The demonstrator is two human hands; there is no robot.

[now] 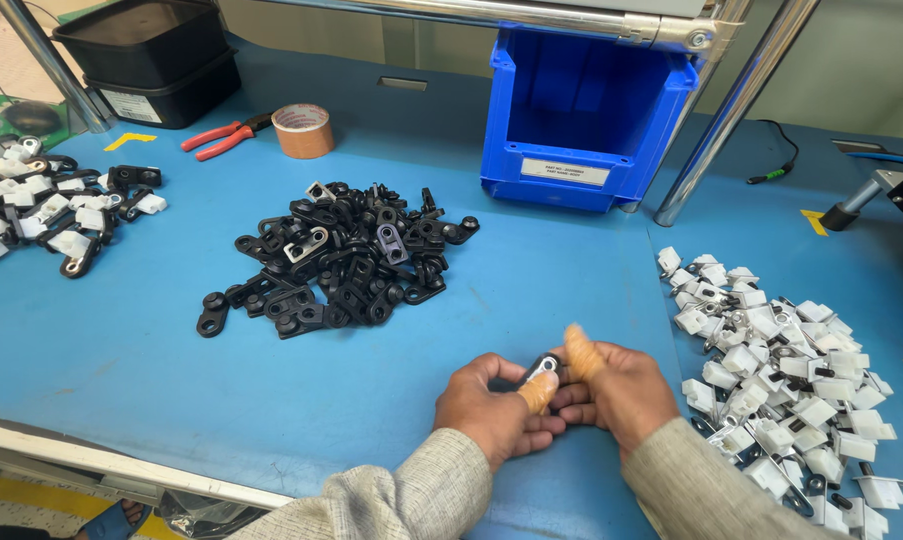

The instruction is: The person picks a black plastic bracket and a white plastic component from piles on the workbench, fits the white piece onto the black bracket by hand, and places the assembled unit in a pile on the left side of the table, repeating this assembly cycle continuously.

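Blue bin (581, 130), tape roll (303, 131), red pliers (221, 137).

An assembly workshop: a blue workbench (121, 360) heaped with black brackets (341, 265), white clips (781, 370), beside a blue parts bin (586, 110).

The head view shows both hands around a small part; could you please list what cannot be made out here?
- Small black part, head view: mostly covered by the left hand and right hand; shape unclear.
- Right hand's raised finger cot: motion-blurred.
- White clip pile: cut off by the right and bottom edges.
- Blue bin: inside looks dark, contents indiscernible.
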